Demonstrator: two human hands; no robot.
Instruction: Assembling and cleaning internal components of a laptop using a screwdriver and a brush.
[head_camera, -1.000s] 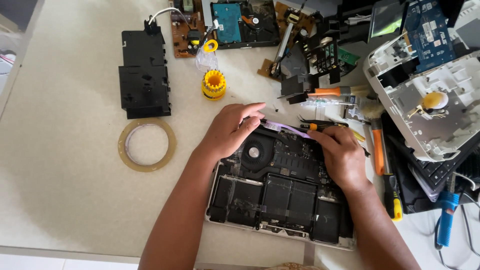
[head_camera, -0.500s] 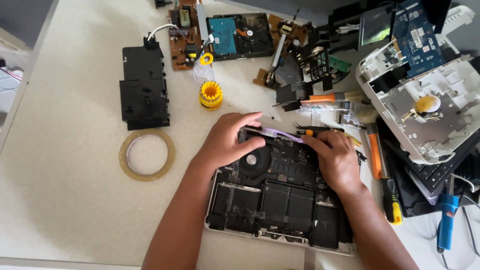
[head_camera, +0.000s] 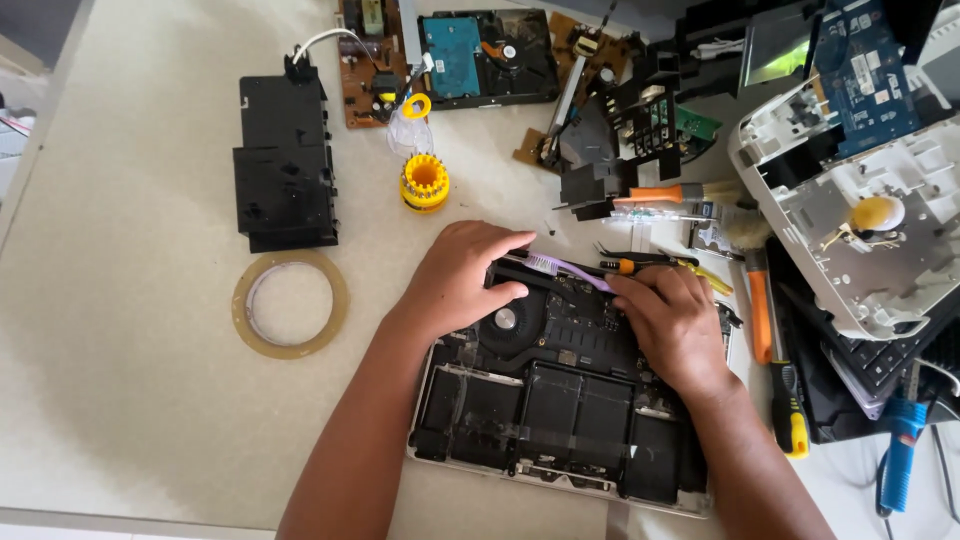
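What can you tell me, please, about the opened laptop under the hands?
The opened laptop lies flat on the pale table, bottom cover off. A round black fan sits at its upper left, dark battery cells fill the near half, and a silver metal rim shows. The left hand and right hand rest on its far edge, beside a purple toothbrush.

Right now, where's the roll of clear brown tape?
In the head view, the roll of clear brown tape lies flat on the beige table, left of the left hand, just below the black box-shaped module.
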